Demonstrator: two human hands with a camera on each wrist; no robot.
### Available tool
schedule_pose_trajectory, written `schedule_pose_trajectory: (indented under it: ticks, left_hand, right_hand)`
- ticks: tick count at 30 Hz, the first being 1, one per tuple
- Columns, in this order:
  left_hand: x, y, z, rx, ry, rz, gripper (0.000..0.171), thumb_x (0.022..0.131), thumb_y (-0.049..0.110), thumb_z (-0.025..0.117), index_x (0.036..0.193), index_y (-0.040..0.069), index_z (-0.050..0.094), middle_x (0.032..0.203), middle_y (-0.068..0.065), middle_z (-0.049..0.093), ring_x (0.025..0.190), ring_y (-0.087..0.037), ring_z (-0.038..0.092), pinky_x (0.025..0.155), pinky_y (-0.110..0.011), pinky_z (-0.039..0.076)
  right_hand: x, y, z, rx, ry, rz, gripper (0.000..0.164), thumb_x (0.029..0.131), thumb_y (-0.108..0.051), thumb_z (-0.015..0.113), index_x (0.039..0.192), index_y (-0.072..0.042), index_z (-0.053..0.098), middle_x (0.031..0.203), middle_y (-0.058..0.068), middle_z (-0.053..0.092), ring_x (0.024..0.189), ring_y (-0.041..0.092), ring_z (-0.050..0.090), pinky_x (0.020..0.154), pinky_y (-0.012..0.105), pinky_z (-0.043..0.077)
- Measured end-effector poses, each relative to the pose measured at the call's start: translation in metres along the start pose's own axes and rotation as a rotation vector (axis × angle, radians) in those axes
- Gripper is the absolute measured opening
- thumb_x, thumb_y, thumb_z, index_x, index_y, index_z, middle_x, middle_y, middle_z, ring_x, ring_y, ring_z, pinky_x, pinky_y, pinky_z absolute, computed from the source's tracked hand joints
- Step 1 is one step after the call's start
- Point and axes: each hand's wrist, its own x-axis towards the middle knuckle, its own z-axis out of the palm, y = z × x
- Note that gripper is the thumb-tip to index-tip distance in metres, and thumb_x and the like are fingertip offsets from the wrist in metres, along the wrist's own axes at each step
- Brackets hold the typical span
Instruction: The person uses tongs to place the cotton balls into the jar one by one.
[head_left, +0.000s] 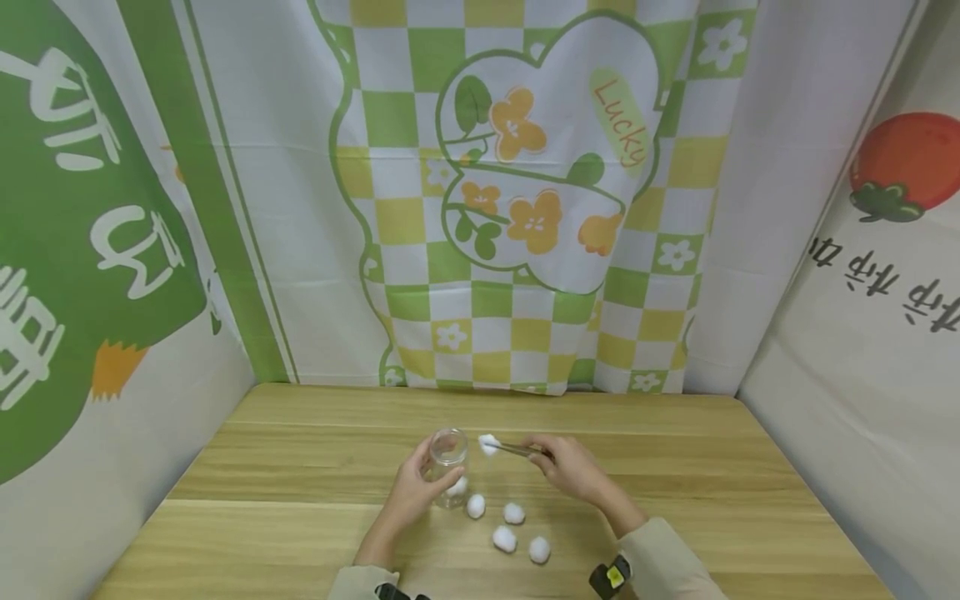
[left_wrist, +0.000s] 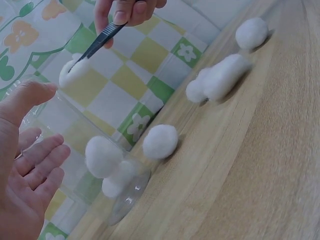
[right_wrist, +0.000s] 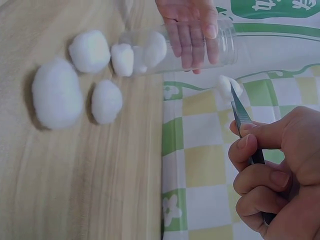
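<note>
My left hand [head_left: 417, 485] grips a clear glass jar [head_left: 450, 460] around its side, thumb to the right; it stands upright and uncapped on the table. White cotton balls [left_wrist: 103, 157] lie at the jar's bottom. Between finger and thumb, my right hand [head_left: 572, 472] holds dark metal tweezers [right_wrist: 240, 109]. Their tips pinch one cotton ball [head_left: 488, 444], held up just right of the jar's mouth. Several loose cotton balls [head_left: 505, 539] lie on the table between the two hands, one of them [head_left: 476, 506] close beside the jar's base.
The wood-grain table [head_left: 300, 467] reaches back to a hanging cloth [head_left: 517, 333] with green and yellow checks. Printed cloth walls stand at the left [head_left: 90, 250] and right [head_left: 862, 333]. Each wrist wears a dark strap.
</note>
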Motion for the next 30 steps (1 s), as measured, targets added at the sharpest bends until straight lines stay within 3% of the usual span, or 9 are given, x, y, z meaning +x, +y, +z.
schedule_pose_trajectory:
  ticks: [8,15,30]
  left_hand:
    - [0.001,0.001,0.0,0.004,-0.016,-0.012,0.074,0.085,0.022,0.073,0.146,0.002,0.035,0.148,-0.022,0.045,0.14,-0.046,0.038,0.117,-0.06,0.029]
    - [0.001,-0.001,0.0,0.0,0.004,0.001,0.071,0.084,0.019,0.073,0.144,0.002,0.039,0.142,-0.021,0.051,0.137,-0.044,0.042,0.117,-0.059,0.029]
    - [0.0,0.0,-0.001,0.022,0.004,-0.028,0.077,0.085,0.023,0.073,0.146,-0.001,0.034,0.147,-0.025,0.044,0.137,-0.048,0.039,0.116,-0.059,0.031]
  right_hand:
    - [0.001,-0.003,-0.005,0.004,-0.001,0.009,0.023,0.096,-0.009,0.056,0.117,-0.005,0.065,0.061,-0.002,0.05,0.05,-0.001,0.032,0.045,0.015,0.026]
    - [0.005,-0.009,-0.009,0.002,0.007,0.001,0.025,0.097,-0.01,0.055,0.119,-0.006,0.064,0.064,-0.002,0.054,0.051,-0.001,0.034,0.047,0.015,0.028]
    - [0.01,-0.022,-0.013,0.027,0.002,0.012,0.026,0.097,-0.012,0.054,0.121,-0.008,0.064,0.06,-0.005,0.048,0.048,-0.001,0.032,0.044,0.014,0.026]
